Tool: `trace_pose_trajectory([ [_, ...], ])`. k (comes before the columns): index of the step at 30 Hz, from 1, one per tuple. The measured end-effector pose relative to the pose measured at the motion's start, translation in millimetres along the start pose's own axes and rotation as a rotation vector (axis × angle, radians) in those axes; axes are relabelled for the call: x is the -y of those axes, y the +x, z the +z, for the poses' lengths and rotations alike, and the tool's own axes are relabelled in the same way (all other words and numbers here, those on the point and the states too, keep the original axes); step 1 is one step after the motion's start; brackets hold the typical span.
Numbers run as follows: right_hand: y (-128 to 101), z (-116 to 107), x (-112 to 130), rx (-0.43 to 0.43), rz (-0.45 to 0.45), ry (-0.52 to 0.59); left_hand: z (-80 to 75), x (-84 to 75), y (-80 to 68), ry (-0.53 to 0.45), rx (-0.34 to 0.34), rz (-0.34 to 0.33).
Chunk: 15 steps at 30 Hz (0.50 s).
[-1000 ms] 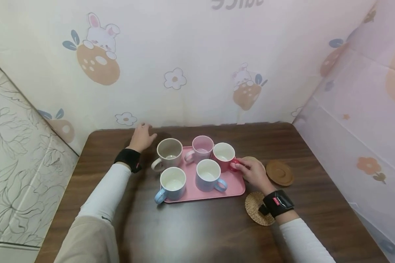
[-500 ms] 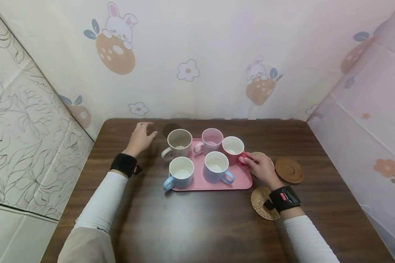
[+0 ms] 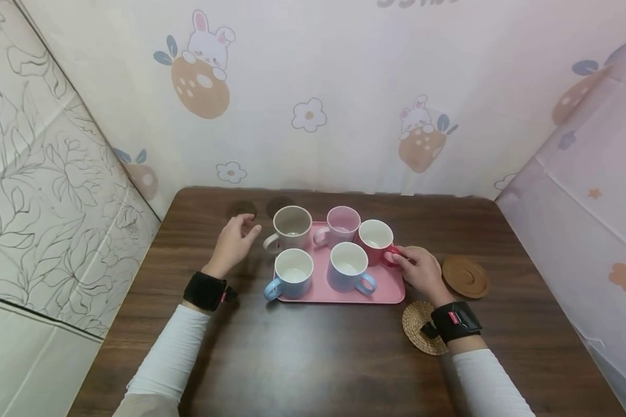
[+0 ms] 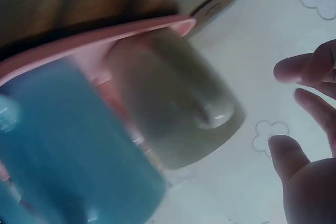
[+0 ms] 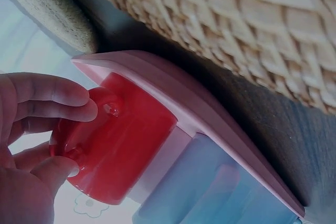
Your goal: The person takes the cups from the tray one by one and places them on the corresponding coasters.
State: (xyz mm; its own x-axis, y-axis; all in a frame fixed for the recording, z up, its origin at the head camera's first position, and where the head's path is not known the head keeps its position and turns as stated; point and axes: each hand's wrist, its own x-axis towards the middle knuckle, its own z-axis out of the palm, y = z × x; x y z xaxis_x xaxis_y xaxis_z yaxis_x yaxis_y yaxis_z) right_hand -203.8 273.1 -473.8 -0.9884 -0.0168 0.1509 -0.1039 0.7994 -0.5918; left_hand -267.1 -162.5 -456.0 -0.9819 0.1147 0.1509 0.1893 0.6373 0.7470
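A tray [image 3: 339, 294] lies at the middle of the table [image 3: 302, 359], with five mugs on it in two rows. In the far row, a first mug [image 3: 291, 227] stands at the left corner, a second mug [image 3: 342, 225] stands in the middle, and a third mug [image 3: 375, 240] stands at the right. In the near row, a fourth mug [image 3: 294, 271] stands at the left and a fifth mug [image 3: 347, 273] just right of it.

The left hand [image 3: 235, 243] is left of the first mug, apart from it. The right hand [image 3: 421, 270] is right of the tray, its fingers [image 5: 50, 90] on the third mug's handle.

A woven coaster [image 3: 417, 333] lies near the tray's near right corner, under the right wrist. A round coaster [image 3: 466, 276] lies further right, and another coaster [image 3: 422, 251] lies partly hidden behind the right hand.
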Motion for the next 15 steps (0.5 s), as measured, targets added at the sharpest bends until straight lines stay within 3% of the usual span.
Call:
trace_pose_trajectory([
  [7, -2, 2, -3, -0.011, 0.004, 0.054, 23.6, -3.3, -18.4, -0.024, 0.050, -0.030],
  [15, -1, 3, -4, -0.023, -0.017, 0.025, 35.3, -3.6, -23.4, -0.082, 0.060, -0.085],
])
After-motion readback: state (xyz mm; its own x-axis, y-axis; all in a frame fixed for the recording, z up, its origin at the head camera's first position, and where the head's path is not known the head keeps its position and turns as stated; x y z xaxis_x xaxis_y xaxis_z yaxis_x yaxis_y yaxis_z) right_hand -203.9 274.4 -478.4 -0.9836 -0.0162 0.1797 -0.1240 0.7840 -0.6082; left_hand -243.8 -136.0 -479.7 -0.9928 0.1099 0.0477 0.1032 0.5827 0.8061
